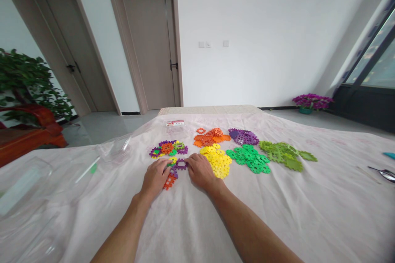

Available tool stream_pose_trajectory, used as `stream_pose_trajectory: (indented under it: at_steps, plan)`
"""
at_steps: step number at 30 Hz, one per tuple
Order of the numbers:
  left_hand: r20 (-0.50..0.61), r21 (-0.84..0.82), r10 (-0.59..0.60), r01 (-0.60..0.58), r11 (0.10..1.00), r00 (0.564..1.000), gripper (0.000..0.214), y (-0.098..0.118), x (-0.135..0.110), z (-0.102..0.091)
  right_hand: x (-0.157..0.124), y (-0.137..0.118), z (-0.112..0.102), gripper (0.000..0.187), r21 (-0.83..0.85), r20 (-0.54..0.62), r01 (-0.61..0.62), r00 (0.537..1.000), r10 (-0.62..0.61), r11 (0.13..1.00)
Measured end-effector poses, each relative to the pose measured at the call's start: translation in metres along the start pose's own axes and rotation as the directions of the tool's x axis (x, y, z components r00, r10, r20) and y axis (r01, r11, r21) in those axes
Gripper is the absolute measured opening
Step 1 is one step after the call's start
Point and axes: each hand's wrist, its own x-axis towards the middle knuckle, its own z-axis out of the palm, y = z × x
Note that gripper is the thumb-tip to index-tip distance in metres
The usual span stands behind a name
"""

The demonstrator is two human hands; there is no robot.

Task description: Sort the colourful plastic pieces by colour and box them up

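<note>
My left fingers and right fingers seem to pinch a purple-centred chain on the cloth-covered counter. The mixed cluster beyond looks assembled; the yellow pile, green pile and orange pile remain, so plenty seems left.

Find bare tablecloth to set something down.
Free: tablecloth between the forearms; also right of them, nearer than the green pile and olive pile. Crowded: mixed pieces beside the left hand, yellow pile beside the right hand, clear plastic at left.
</note>
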Motion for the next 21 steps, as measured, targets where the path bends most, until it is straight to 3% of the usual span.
stream_pose_trajectory:
  at_steps: [21]
  plan:
    - [-0.004, 0.002, 0.012, -0.012, 1.0, 1.0, 0.026, 0.0024, 0.0005, -0.0018, 0.0006, 0.0016, -0.0024, 0.024, 0.035, 0.01, 0.042, 0.999, -0.043, 0.998]
